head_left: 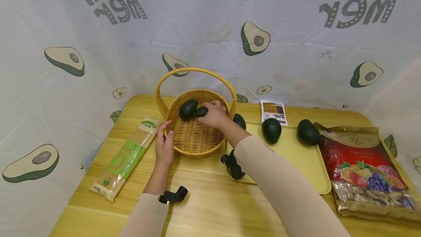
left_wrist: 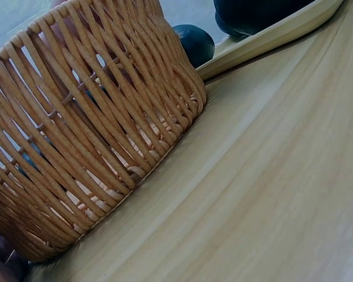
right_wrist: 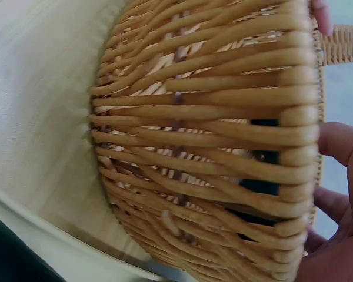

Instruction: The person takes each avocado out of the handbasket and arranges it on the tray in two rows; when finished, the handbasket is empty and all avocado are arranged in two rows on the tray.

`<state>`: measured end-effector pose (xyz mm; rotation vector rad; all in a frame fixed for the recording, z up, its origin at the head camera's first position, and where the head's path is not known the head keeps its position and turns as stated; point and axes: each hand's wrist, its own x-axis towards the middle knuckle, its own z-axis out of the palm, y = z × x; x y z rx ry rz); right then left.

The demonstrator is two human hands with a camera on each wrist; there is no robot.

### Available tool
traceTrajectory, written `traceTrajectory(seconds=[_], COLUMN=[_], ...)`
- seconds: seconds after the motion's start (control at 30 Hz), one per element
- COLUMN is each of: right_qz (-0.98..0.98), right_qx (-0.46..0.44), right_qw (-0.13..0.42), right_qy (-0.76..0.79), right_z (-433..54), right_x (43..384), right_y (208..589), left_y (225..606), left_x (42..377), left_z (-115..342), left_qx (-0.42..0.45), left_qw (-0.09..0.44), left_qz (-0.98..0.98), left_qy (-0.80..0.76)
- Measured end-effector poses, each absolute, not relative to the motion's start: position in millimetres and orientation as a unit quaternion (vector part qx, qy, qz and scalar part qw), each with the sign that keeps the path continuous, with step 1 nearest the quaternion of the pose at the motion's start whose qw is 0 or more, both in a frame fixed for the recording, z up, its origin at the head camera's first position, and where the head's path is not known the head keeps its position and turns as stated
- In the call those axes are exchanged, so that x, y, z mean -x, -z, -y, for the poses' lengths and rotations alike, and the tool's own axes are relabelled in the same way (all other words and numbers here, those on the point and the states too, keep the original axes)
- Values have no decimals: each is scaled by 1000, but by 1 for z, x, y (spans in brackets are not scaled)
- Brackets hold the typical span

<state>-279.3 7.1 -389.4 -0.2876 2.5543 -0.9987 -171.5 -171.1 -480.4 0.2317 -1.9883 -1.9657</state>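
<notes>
Presumably for steadiness, the left hand (head_left: 165, 151) is gripping the mid-frame basket (head_left: 196, 155) while the right hand (head_left: 214, 115) is pinching 1 avocado (head_left: 201, 112) inside.

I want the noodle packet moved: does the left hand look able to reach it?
Likely yes: the noodle packet lies beside the left hand, nothing between them, though that hand touches the wicker basket.

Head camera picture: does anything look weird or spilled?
The big letters on the curtain look odd: they run backwards, like in a mirror, while words on the candy bag read normally. I see nothing spilled around the basket.
</notes>
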Motion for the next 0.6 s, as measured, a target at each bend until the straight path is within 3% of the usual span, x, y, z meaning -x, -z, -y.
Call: traceTrajectory(seconds=[0.3,0.6], right_qz=[-923,-910], right_qx=[139,235], right_qw=[192,247], right_qy=[303,236], right_z=[-6,-5], right_x=[274,271], right_y=[390,390], left_y=[482,481], left_x=[171,173], left_z=[172,172], left_qx=[-79,-85], left_qw=[170,169], left_qz=[700,701], left_qy=[689,688])
